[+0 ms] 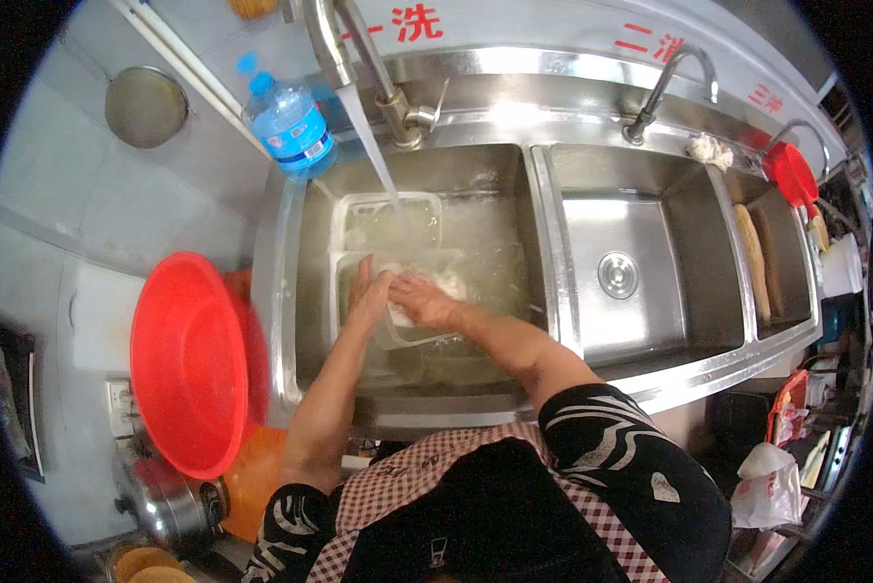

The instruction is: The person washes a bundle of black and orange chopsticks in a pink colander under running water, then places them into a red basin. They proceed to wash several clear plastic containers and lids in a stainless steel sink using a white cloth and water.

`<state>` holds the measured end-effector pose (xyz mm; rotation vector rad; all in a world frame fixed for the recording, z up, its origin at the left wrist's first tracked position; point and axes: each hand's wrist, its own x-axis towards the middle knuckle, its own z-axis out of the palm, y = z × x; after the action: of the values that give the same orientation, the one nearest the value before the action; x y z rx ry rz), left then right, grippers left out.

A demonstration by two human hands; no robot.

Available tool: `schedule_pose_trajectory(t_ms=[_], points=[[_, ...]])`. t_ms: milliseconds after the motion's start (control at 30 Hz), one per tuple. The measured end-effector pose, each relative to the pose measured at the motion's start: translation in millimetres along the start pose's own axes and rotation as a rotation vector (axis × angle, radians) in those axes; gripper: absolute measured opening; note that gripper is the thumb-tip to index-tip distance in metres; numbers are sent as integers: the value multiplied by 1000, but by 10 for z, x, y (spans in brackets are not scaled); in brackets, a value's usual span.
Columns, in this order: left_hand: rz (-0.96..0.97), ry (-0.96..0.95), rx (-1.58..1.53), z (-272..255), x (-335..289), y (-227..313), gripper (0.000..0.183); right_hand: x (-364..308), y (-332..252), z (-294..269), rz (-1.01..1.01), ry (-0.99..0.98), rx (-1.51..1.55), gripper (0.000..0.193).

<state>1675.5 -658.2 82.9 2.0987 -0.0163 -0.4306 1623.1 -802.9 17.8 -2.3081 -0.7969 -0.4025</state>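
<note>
Apparently at the washing step, bent over the left basin (289,291) with both hands low at the cloudy water (490,243). Below the hands, in the near half of that basin, a clear rectangular container (427,340), only partly visible, with rims seeming to overlap there. Just beyond, toward the wall, a second container (412,196), sitting in the water, apart from both hands. Down over that one, a running stream (366,136) from the left tap (328,44).

Right hand (427,303): fingers extended and flattish, angled across toward the left hand (364,290). Left hand: thumb raised, other fingers largely hidden at the meeting point. Impossible to make out whether grasping the rim or merely touching. Beside the right fingers, a pale patch (453,283), perhaps cloth or foam, too blurred to settle.

For the next move, probably best to steady the near container with the left hand, rub along walls and corners with the right, then raise and tilt under the stream. Likely slippery when wet, so worth gripping firmly before lifting.
</note>
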Motion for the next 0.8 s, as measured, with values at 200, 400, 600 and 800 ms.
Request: schedule_pose_trajectory(t_ms=[200, 400, 600, 800], points=[[-11, 79, -90, 22, -71, -177, 67, -122, 188, -674, 821, -367, 326, 28], [-110, 56, 87, 253, -226, -18, 68, -407, 824, 20, 1200, -221, -194, 23], [-247, -94, -358, 327, 12, -233, 72, -26, 620, 365, 1032, 384, 273, 20], [-87, 23, -249, 186, -71, -121, 67, 209, -2, -346, 234, -47, -49, 24]])
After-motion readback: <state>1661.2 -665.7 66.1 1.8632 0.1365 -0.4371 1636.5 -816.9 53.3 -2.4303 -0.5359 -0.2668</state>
